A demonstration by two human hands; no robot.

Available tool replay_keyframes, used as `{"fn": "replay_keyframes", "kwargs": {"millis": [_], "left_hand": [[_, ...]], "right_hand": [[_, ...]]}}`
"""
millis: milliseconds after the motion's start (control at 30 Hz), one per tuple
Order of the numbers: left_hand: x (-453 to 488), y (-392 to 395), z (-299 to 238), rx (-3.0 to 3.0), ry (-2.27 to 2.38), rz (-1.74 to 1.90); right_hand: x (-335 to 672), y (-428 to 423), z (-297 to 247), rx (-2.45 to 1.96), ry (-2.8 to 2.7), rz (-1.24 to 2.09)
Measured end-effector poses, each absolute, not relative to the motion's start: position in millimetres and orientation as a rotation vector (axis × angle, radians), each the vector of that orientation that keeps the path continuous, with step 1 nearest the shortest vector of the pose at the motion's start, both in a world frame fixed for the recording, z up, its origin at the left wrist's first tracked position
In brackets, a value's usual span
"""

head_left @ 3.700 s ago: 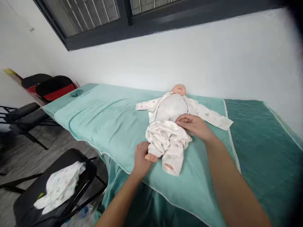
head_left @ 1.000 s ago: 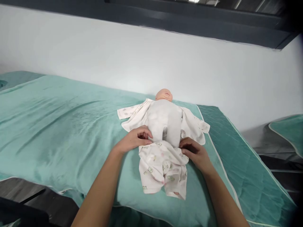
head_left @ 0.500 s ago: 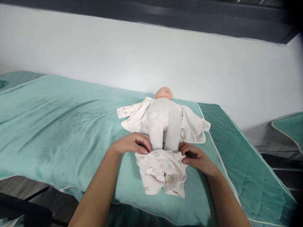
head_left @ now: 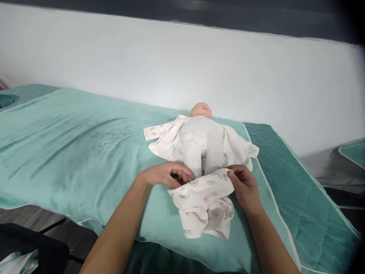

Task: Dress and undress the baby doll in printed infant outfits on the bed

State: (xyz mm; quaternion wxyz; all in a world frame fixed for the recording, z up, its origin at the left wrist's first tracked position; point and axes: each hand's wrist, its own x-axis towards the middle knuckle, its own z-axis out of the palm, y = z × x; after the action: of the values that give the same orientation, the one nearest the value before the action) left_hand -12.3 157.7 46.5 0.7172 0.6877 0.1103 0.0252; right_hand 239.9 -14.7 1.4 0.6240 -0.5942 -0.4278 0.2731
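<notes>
A baby doll [head_left: 203, 141] lies on its back on a teal towel [head_left: 85, 148], head toward the wall. Its white printed top [head_left: 165, 139] lies open, spread to both sides of the pale cloth body. White printed trousers [head_left: 207, 203] are bunched over the doll's lower legs. My left hand [head_left: 164, 174] pinches the left side of the trousers' waistband. My right hand [head_left: 245, 185] grips the waistband's right side. The doll's feet are hidden inside the trousers.
The towel covers a long bed against a white wall [head_left: 171, 64]. A darker green quilted cover [head_left: 302, 198] lies to the right. A black chair [head_left: 34, 255] with a piece of printed cloth [head_left: 17, 262] stands at the lower left.
Both hands have stayed on the trousers' waistband. It went down from the doll's hips to the lower legs, and in the last half second came a little way back up. The view shifted right.
</notes>
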Motion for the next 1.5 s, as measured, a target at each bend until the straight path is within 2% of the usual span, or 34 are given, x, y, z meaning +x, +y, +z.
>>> {"fn": "replay_keyframes", "kwargs": {"millis": [133, 267, 467, 633, 800, 1167, 1500], "left_hand": [[-11, 153, 41, 1.512, 0.197, 0.119], [-1, 140, 43, 1.638, 0.414, 0.253], [31, 98, 74, 2.328, 0.541, 0.531], [48, 87, 87, 2.613, 0.493, 0.477], [43, 87, 89, 2.355, 0.491, 0.374], [39, 91, 69, 1.718, 0.808, 0.786], [44, 148, 64, 1.764, 1.067, 0.943]], "right_hand": [[235, -12, 3, -1.364, -1.093, 0.511], [234, -8, 1, -1.295, -1.236, 0.452], [238, -3, -1, -1.292, -1.204, 0.477], [235, -2, 1, -1.305, -1.081, 0.572], [234, 0, 3, -1.284, -1.017, 0.672], [235, -1, 4, -1.325, -1.185, 0.710], [235, 3, 1, -1.289, -1.197, 0.770]]}}
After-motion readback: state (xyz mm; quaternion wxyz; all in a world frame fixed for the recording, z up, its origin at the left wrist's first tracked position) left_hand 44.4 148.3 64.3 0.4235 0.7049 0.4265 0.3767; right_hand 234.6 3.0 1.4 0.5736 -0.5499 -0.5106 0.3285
